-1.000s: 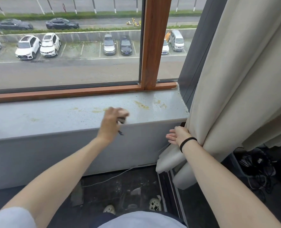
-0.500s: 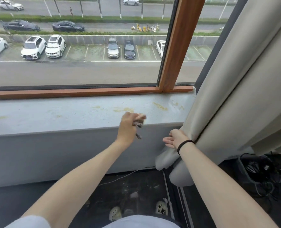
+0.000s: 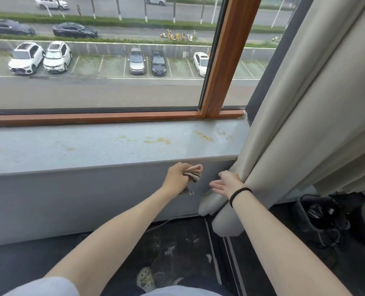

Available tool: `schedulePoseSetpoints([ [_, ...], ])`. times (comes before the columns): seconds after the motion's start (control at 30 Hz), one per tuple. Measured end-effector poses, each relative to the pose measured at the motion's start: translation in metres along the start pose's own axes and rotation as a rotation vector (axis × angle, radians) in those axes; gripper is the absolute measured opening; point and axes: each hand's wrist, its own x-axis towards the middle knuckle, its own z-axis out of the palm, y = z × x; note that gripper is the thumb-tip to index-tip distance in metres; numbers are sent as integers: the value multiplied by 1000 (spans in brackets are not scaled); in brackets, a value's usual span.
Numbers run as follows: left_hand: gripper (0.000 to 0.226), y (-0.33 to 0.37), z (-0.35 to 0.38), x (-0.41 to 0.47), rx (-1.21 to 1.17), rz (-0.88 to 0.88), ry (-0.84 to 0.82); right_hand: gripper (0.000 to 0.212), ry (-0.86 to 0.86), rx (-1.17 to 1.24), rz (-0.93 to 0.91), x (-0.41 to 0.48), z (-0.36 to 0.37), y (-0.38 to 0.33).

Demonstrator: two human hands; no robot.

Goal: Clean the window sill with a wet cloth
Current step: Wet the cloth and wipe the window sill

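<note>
A wide, pale grey window sill (image 3: 113, 146) is seen running across the view beneath a window frame (image 3: 220, 60) of reddish-brown wood. The sill's top is smooth and faintly speckled. Yellowish-brown stains (image 3: 203, 136) are scattered over its right part, with fainter marks further left. Its front edge is squared, and a flat grey face drops from it to a dark floor (image 3: 17, 263). Through the glass, parked cars (image 3: 40, 57) and a road are seen from above. At the right end of the sill a heavy cream curtain (image 3: 295, 135) is hung in thick rounded folds, its lower ends rolled into tube-like shapes just above the floor. A thin white cable (image 3: 162, 224) is laid along the foot of the wall. A dark container (image 3: 322, 216) of tangled black cords is stood on the floor to the right of the curtain.

The cloth (image 3: 193, 173) is held bunched in the left hand (image 3: 177, 177), whose fingers are curled tightly round it. It is kept in front of the sill's vertical face, just below the front edge; whether that face is touched cannot be told. The fabric is soft, pinkish-beige on the upper fold and brown-and-white patterned beneath, and a small corner is left hanging below the fist. The right hand (image 3: 227, 182) is held open, fingers straight and palm turned leftwards, with its back laid against a curtain fold. A black band (image 3: 239, 194) is worn on the right wrist. The two hands are near each other but apart.
</note>
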Motion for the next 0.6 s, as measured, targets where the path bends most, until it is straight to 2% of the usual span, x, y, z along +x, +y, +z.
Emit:
schedulePoseSetpoints([
  [0.1, 31, 1, -25, -4, -272, -266, 30, 35, -109, -125, 43, 4, -5, -4],
  [0.2, 30, 2, -43, -20, -528, -372, 32, 28, -279, -219, 45, -2, 1, -12],
  [0.3, 26, 4, -54, -43, -639, -393, 61, 23, -479, -330, -51, -15, 17, -19],
  [0.43, 25, -12, -69, -84, -713, -433, 297, 12, -712, -495, -257, -39, 48, -22],
  [0.6, 18, -31, -93, -167, -759, -468, 646, 7, -966, -686, -323, -88, 101, 5],
])
